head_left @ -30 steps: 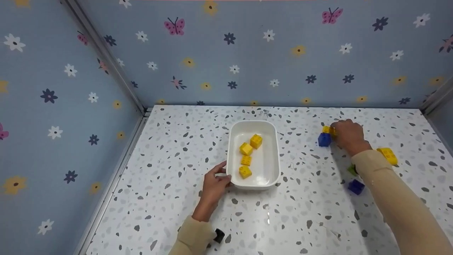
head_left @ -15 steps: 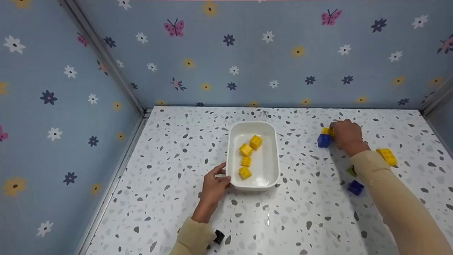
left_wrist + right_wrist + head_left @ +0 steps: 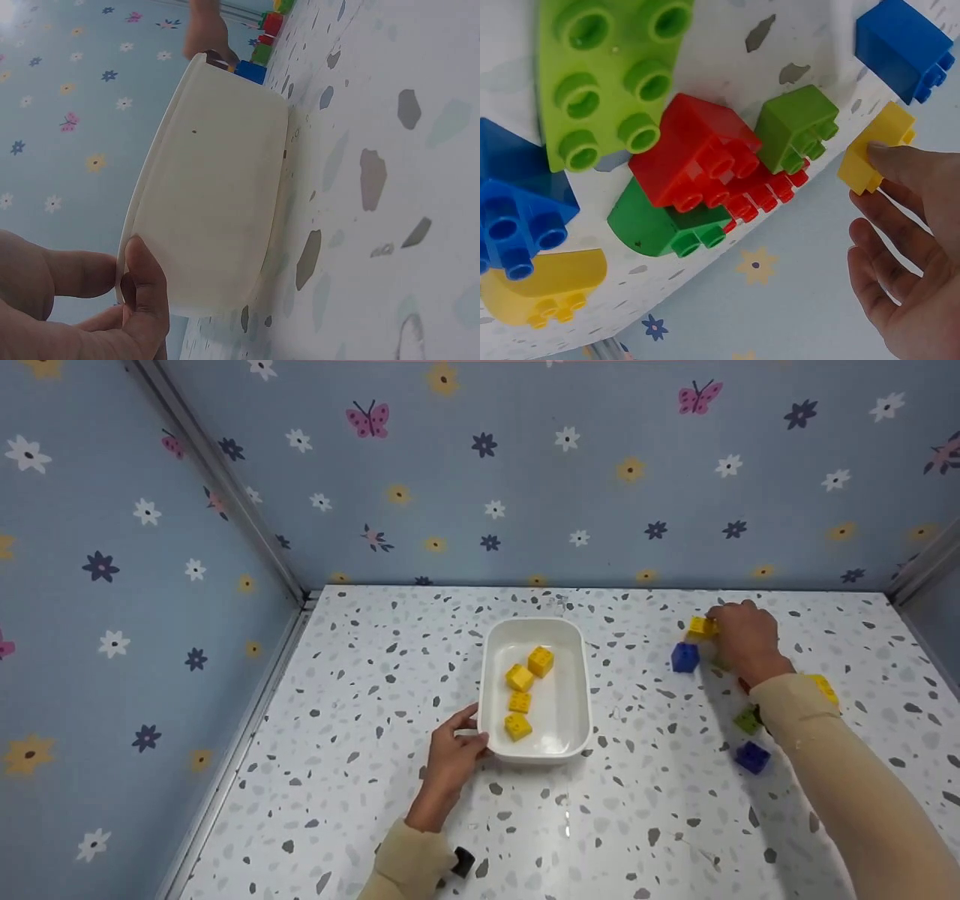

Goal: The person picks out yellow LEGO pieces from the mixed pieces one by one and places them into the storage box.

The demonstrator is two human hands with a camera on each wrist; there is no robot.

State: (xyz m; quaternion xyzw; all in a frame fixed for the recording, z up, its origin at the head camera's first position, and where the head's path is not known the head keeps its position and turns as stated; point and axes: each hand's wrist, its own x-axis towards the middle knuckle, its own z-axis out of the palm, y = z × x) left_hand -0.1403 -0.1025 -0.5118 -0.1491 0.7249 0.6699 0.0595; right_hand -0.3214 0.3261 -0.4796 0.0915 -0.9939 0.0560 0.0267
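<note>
My left hand point(image 3: 454, 754) grips the near left rim of a white plastic box point(image 3: 561, 701), thumb outside the wall in the left wrist view. Inside the box lie several yellow toy bricks point(image 3: 540, 661). Over at the far right, my right hand point(image 3: 750, 637) pinches another yellow toy brick point(image 3: 861, 159) between thumb and fingers. A blue brick point(image 3: 685, 658) stands just in front of that yellow one. The left wrist view shows the outer wall of the box point(image 3: 210, 187), with the right hand point(image 3: 208, 34) beyond it.
Around the right forearm lie a green brick point(image 3: 746, 721), a dark blue brick point(image 3: 752, 757) and a rounded yellow brick point(image 3: 823, 688). The right wrist view also shows a long light green brick point(image 3: 604, 82) and red bricks point(image 3: 694, 154). A flower-patterned wall point(image 3: 495, 472) borders the table's far edge.
My right hand has moved slightly away and to the right with the yellow brick, which now stands apart from the blue one. The green brick shows more. The left hand and box stay put.
</note>
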